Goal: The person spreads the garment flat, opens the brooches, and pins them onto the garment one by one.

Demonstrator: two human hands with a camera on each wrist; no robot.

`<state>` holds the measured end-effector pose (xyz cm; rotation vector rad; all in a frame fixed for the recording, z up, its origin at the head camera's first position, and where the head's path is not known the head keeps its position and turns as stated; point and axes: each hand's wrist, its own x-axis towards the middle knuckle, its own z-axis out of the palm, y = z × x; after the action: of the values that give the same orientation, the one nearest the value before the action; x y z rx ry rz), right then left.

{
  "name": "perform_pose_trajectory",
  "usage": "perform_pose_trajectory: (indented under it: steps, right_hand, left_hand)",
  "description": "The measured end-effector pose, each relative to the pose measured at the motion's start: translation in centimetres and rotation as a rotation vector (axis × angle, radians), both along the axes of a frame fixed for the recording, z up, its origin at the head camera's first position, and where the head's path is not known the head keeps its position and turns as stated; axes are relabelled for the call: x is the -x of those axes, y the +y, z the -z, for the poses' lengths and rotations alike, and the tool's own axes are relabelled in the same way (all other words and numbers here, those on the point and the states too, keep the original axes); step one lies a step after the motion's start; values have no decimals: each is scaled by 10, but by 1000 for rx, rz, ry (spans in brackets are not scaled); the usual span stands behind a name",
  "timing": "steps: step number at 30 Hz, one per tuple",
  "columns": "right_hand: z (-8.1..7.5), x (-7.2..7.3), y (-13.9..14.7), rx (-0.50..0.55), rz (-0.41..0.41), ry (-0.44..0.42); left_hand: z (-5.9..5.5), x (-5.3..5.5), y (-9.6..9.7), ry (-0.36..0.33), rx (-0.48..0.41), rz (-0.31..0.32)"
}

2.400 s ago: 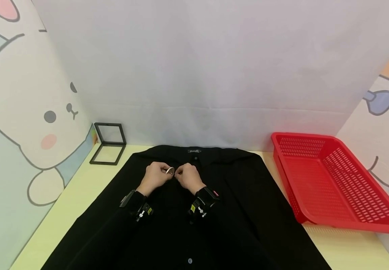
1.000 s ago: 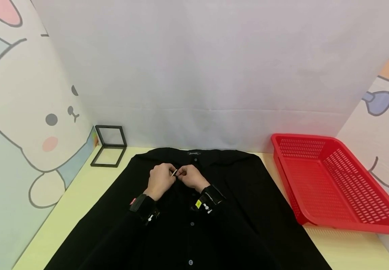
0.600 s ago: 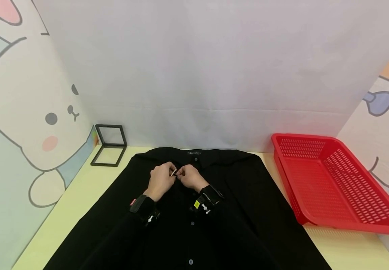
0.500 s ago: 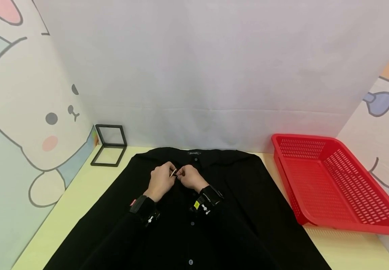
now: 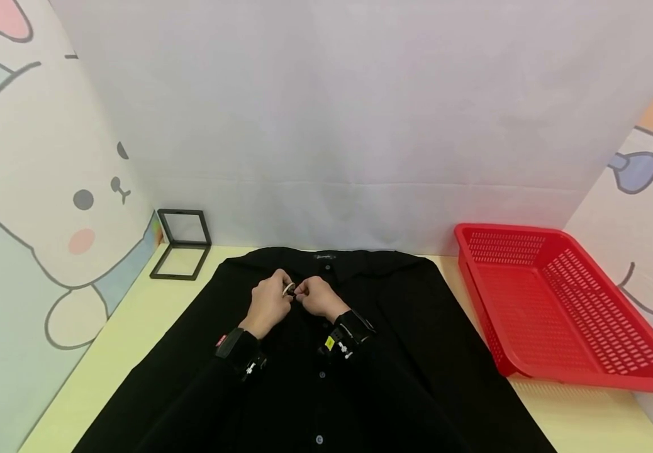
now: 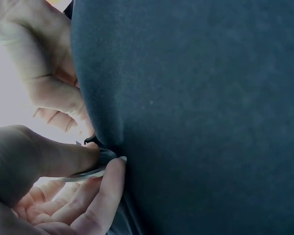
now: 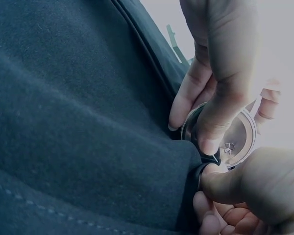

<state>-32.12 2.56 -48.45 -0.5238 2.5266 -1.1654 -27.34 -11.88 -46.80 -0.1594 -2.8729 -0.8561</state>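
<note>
A black button-up shirt [image 5: 406, 358] lies spread out, collar at the far end. Over its upper chest, my left hand [image 5: 267, 303] pinches a round pin badge [image 7: 245, 139] between thumb and fingers. The badge's back, with a coiled wire pin, shows in the right wrist view; its rim appears nearly edge-on in the left wrist view. My right hand [image 5: 319, 297] pinches a raised fold of shirt cloth [image 7: 188, 161] right beside the badge. The pin wire [image 7: 214, 157] shows at that fold, close to both thumbs; its far end is hidden.
A red plastic basket [image 5: 564, 371] stands to the right of the shirt. At the back left is an open black frame case [image 5: 182, 244] on the pale yellow table [image 5: 128, 327]. A white backdrop [image 5: 360, 126] closes off the rear, with cartoon-printed panels at both sides.
My left hand has rolled and turned the badge: tilted at first, then nearly edge-on, now tilted again with its round shape showing. My right hand shifted slightly and keeps its pinch on the cloth.
</note>
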Motion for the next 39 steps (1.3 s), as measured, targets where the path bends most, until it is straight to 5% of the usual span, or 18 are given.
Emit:
perform_pose_trajectory:
  steps: [39]
  right_hand:
    - [1,0,5,25,3,-60]
  left_hand:
    - [2,2,-1,-28,-71,-7]
